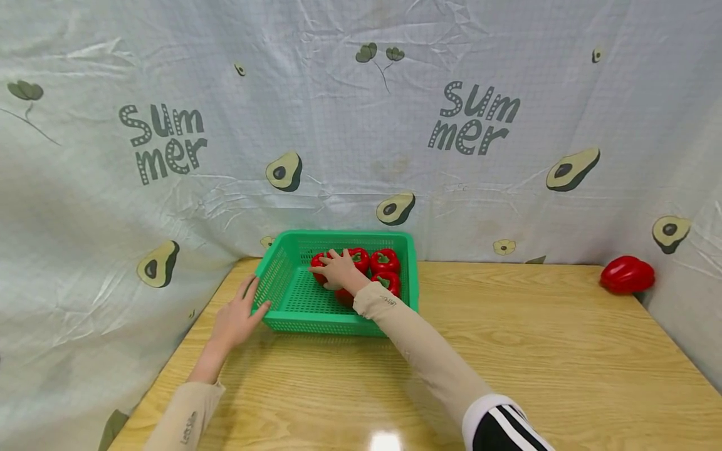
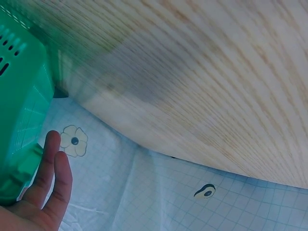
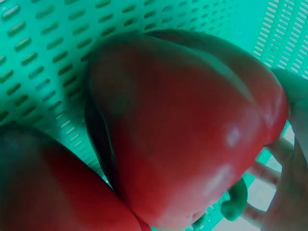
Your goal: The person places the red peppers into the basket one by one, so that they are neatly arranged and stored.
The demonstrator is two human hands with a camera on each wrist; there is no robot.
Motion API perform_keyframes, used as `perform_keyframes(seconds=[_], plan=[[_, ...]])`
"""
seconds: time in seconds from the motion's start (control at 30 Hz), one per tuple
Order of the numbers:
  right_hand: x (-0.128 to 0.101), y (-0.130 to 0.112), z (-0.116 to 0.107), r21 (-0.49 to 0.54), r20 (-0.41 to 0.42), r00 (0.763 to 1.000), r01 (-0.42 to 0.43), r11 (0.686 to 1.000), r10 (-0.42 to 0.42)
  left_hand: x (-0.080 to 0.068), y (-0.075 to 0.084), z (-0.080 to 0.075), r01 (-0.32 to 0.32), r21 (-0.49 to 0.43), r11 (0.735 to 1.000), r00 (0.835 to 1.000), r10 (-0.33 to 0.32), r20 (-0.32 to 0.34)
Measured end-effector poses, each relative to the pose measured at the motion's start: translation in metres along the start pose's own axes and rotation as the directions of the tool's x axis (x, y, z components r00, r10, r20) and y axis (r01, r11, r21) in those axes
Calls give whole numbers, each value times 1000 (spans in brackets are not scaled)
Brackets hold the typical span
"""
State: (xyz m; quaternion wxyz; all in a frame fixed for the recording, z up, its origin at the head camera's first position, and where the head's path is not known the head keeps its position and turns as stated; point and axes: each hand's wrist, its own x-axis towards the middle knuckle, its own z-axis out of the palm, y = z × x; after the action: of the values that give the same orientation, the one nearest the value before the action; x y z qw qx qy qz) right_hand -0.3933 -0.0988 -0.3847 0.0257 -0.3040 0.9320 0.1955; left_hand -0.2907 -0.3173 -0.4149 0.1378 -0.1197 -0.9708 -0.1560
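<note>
Gripping a red pepper (image 1: 323, 268) in the green basket (image 1: 282, 266), the right hand (image 1: 340, 269) works before "Summer" cloth (image 1: 474, 119).

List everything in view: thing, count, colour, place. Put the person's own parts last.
basket: one, green, far middle of the table
peppers in basket: at least four, red, right half of the basket; exact count hidden by the hand
loose pepper: one, red, far right corner of the table
table: one, light wood
cloth backdrop: one, white with avocado prints, behind and beside the table
left hand: rests on the basket's left outer wall
right hand: inside the basket, grip on a red pepper
</note>
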Motion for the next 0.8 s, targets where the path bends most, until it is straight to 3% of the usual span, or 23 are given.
perform_keyframes(seconds=[0.33,0.63,0.8], plan=[[3,0,1,56,43,999,-3,998,0,0,0,0,9,10,1000,1000,-9,9],[-8,5,-9,55,-111,990,91,994,-85,1,1,0,12,-1,1000,1000,-12,7],[-13,8,-9,67,-39,995,95,993,-93,1,1,0,11,-1,1000,1000,-11,7]])
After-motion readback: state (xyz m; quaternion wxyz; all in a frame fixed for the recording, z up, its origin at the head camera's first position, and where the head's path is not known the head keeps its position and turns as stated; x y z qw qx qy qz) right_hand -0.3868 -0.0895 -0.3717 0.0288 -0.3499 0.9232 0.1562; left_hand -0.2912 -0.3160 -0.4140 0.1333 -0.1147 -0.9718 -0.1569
